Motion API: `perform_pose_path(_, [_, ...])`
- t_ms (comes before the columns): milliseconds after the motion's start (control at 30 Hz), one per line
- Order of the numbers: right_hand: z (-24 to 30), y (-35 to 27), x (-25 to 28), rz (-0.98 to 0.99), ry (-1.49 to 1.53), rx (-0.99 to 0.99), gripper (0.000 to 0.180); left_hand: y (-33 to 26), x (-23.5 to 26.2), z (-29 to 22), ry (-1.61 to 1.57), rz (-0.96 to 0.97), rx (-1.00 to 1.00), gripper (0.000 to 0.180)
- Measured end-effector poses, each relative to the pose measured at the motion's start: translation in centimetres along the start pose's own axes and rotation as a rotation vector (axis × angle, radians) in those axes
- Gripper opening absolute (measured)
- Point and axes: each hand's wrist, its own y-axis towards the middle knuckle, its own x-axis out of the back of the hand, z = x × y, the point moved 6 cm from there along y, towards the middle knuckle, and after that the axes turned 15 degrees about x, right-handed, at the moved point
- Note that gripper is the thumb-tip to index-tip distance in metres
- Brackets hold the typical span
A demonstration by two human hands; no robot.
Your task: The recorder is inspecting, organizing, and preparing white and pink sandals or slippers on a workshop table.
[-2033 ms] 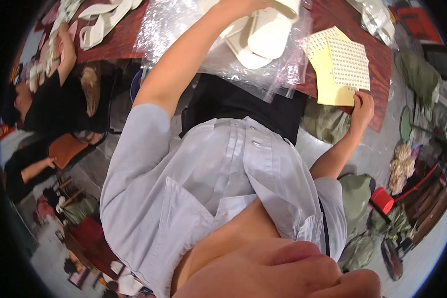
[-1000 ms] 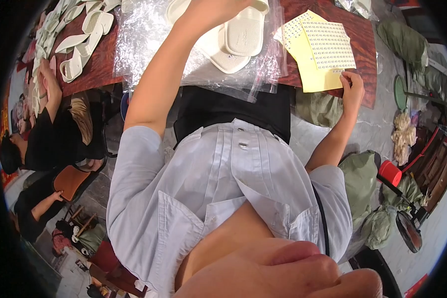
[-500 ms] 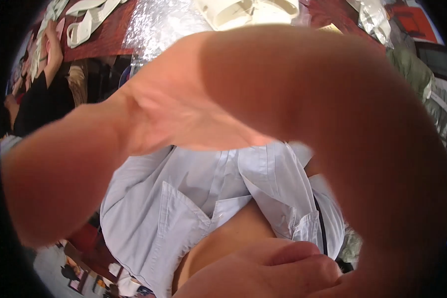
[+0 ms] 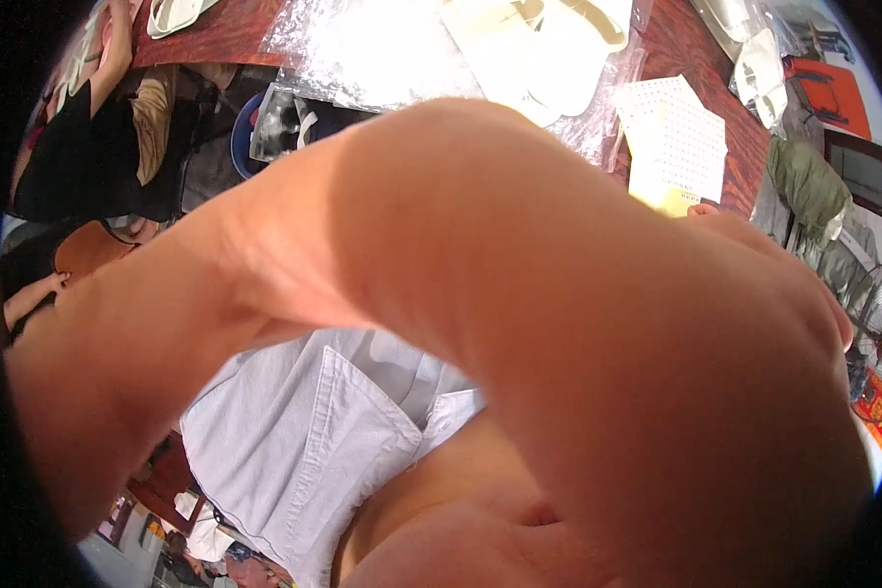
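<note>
Very close to the lens, blurred bare skin of my own (image 4: 480, 216) arches across most of the head view. It looks like a hand with thumb and finger bent round, but which hand is not clear. Past its right side, more bent fingers (image 4: 784, 265) show, and one small fingertip (image 4: 702, 210) lies near a yellow slip of paper (image 4: 676, 203). Nothing held can be made out. Beyond the arch, cream sandals (image 4: 559, 69) rest on clear plastic wrap (image 4: 363, 49). White printed sheets (image 4: 676, 137) lie to their right.
The red-brown table (image 4: 227, 37) runs along the top. At its left, a co-worker in black (image 4: 78, 162) sits near a white sandal (image 4: 174, 12). Under the edge stands a blue tub (image 4: 246, 137). Wrapped white footwear (image 4: 759, 78) and an orange-red panel (image 4: 829, 98) are at the right.
The near skin arch has shifted lower in the view and its outline is clearer. More of the sandals and table shows. The printed sheets and bent fingers at the right have come into sight.
</note>
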Motion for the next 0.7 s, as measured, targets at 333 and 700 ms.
perform_pose_path(333, [4.8,2.6,-0.3,-0.036,0.085,0.079,0.013,0.2,-0.9,-0.1,-0.040,-0.034,0.149,0.038])
perform_pose_path(700, [2.6,0.9,-0.6,-0.016,0.117,-0.023,0.013,1.6,-0.9,2.0,-0.112,0.084,0.362,0.041])
